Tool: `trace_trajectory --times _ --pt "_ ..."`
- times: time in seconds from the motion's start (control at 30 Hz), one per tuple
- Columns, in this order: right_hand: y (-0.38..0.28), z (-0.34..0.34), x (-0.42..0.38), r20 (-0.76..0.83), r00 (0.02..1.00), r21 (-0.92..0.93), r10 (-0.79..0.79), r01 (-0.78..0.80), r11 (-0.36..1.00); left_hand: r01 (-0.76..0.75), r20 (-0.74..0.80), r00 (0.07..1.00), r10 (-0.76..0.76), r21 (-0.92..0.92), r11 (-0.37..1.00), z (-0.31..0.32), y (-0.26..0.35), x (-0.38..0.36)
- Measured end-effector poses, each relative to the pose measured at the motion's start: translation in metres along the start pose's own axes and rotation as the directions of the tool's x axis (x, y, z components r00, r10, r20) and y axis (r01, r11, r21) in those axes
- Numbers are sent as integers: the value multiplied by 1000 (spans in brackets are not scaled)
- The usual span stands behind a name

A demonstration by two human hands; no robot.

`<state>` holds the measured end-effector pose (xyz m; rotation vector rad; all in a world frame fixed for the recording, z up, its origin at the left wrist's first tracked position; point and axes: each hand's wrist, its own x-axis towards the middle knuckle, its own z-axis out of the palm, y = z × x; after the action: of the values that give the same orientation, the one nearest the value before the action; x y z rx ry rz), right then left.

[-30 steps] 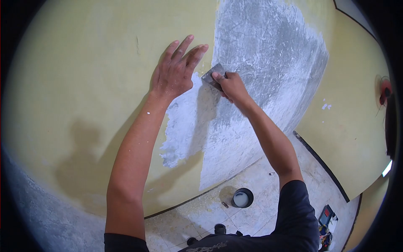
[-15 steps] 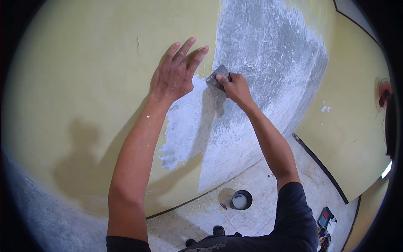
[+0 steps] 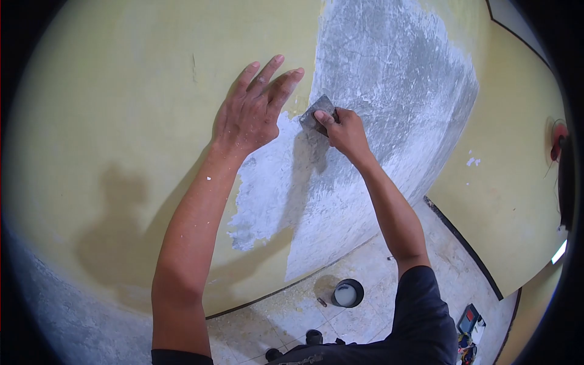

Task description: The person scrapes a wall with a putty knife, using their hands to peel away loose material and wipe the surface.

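Note:
My left hand (image 3: 252, 112) is spread on the yellow wall (image 3: 152, 73), just left of the scraped area, with nothing in it. My right hand (image 3: 344, 131) grips a flat grey scraper (image 3: 317, 112), thumb on its face. The blade lies at the border between the yellow paint and the bare grey-white patch (image 3: 389, 85). A paler scraped strip (image 3: 261, 188) with a ragged edge runs below both hands. White flecks dot my left hand and forearm.
A dark bucket (image 3: 348, 293) holding whitish liquid stands on the tiled floor (image 3: 365, 322) below the wall, a small object (image 3: 322, 302) beside it. Assorted items (image 3: 468, 322) lie at the lower right. A red fan-like object (image 3: 558, 139) is at the right edge.
The view has shifted slightly. Both hands keep nearly the same places on the wall, and the scraper is still in my right hand.

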<state>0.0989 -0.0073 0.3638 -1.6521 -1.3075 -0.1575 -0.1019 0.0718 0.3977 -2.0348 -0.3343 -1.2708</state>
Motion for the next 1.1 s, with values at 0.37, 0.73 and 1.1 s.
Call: trace_trajectory --times 0.37,0.73,1.1 --pt "1 2 -2 -49 998 -5 -49 49 999 -4 44 999 0 81 997 -2 0 -2" --pt "3 5 -2 -133 988 -26 -82 79 997 5 3 1000 -5 23 1000 0 1 0" --pt "-6 9 -2 -150 987 33 -63 68 997 -11 59 998 5 97 995 1 3 0"
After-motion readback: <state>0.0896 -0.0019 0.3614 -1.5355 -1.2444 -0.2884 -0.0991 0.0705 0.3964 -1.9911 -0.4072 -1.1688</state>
